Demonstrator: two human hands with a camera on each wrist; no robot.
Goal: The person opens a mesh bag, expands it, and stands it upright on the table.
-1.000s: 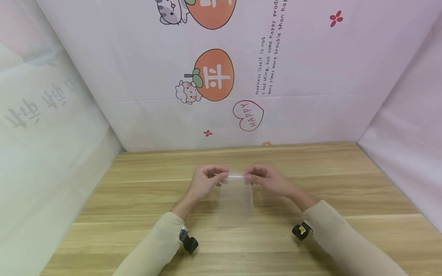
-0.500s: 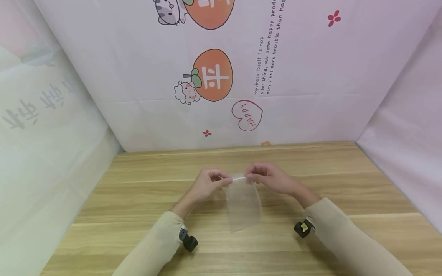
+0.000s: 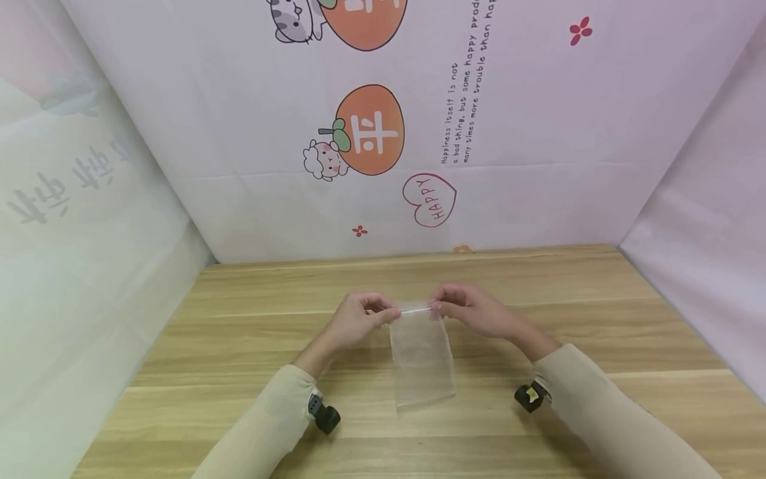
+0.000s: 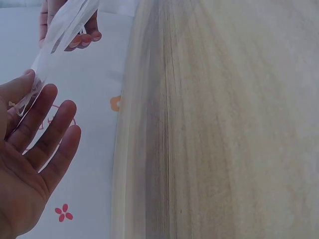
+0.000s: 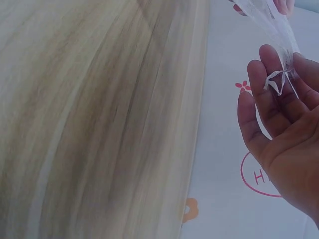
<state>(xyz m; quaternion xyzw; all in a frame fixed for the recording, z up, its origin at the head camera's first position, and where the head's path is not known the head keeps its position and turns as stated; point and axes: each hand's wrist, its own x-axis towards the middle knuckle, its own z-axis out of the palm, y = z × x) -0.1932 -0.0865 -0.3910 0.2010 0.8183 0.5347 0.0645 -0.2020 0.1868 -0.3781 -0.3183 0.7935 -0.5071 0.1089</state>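
Note:
A small sheer white drawstring pouch [image 3: 422,359] hangs between my two hands, over the middle of the wooden table. My left hand [image 3: 359,319] pinches one upper corner between thumb and index finger. At the opposite corner my right hand [image 3: 475,311] pinches it the same way. The top edge runs nearly straight from hand to hand, and the see-through body drops below it. Seen from the right wrist, a thin white cord loop [image 5: 277,82] sticks out beside the thumb. In the left wrist view the pouch [image 4: 62,30] slants up from the fingertips, its other fingers spread apart.
The wooden tabletop [image 3: 251,372] spreads under both arms. Behind it stands a white printed cloth [image 3: 526,120], with more white cloth [image 3: 96,253] closing off the left and right sides. A small black camera [image 3: 326,416] sits at each sleeve cuff.
The pouch's lower part, blurred a second ago, has shifted right and now hangs still and sharper. My left hand has moved slightly right and down; both hands keep their pinch.

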